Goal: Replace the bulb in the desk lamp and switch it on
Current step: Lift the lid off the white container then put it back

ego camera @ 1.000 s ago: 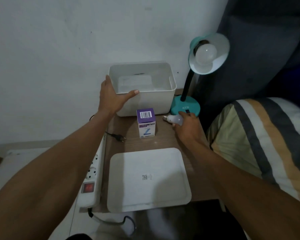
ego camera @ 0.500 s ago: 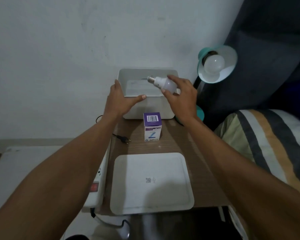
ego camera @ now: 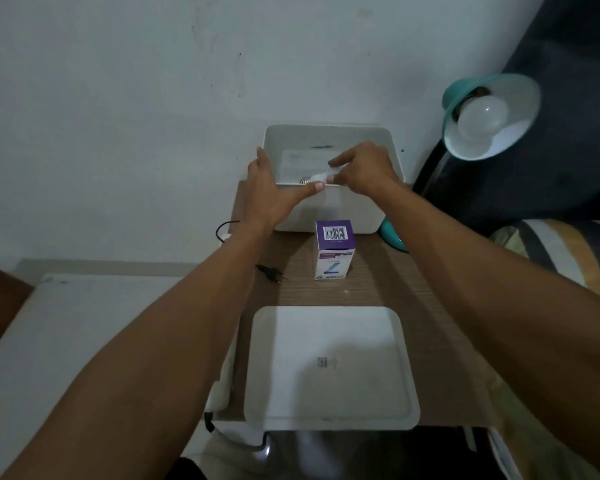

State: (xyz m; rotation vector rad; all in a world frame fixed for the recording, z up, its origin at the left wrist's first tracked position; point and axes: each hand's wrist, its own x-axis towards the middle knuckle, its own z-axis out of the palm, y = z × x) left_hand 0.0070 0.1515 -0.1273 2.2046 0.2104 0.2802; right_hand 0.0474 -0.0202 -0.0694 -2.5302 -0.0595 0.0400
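Our right hand (ego camera: 364,171) pinches the bulb (ego camera: 321,175) by its glass over the bin (ego camera: 329,209); our left hand (ego camera: 274,192) grips the rim. It looks light and fragile, so we hold gently.

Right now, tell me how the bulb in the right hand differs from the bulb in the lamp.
The bulb in the right hand is loose, lying sideways over the open white bin, metal screw base exposed; the bulb in the lamp is seated in the teal shade, base hidden. The held one is mostly covered by the right hand; the lamp's shows fully. Both are white and unlit.
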